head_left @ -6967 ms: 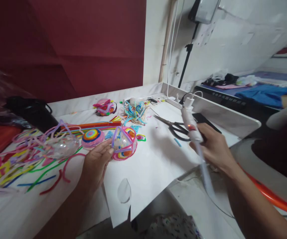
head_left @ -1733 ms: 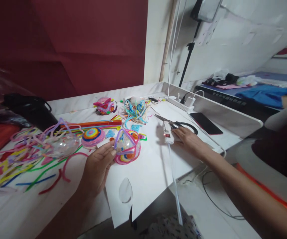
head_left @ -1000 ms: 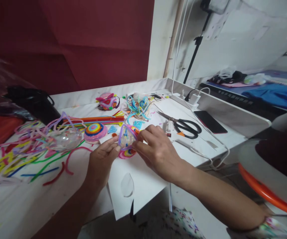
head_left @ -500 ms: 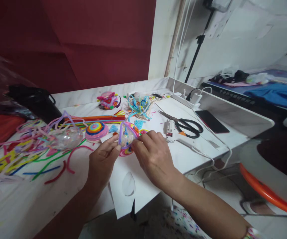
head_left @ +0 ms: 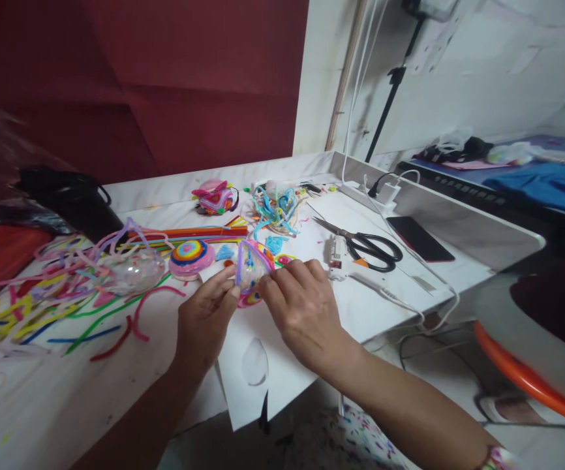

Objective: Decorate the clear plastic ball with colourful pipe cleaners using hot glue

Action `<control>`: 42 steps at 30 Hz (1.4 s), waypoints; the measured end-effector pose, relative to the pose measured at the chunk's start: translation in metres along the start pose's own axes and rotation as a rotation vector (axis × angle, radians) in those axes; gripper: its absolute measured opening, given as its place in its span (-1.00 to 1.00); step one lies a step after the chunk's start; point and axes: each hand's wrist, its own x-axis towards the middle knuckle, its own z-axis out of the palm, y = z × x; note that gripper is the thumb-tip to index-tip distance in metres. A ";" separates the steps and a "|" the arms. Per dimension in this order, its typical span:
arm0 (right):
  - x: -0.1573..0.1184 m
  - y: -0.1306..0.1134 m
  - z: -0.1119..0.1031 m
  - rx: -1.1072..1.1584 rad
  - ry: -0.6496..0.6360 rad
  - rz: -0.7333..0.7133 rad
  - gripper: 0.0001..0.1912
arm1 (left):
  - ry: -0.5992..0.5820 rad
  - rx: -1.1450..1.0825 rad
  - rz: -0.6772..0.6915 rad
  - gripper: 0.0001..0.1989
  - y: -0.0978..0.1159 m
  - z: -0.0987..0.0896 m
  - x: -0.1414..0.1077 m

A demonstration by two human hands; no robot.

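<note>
Craft ball (head_left: 252, 273): clear, wrapped in purple and pink pipe cleaners, held just above the white paper (head_left: 306, 313) on the table (head_left: 57, 405). Left hand (head_left: 205, 320): fingertips closed on the ball's left side. Right hand (head_left: 302, 310): fingers pinched on its right side. Glue gun (head_left: 336, 251): lying on the paper, just right of the hands, beside the scissors (head_left: 365, 245). Phone (head_left: 419, 238): farther right. Loose pipe cleaners (head_left: 42, 307): spread at left, with a spiral disc (head_left: 190, 256) near the ball.
</note>
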 end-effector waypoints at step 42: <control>0.005 0.014 0.004 0.032 -0.027 -0.071 -0.74 | -0.048 0.087 -0.020 -0.62 0.006 0.000 -0.004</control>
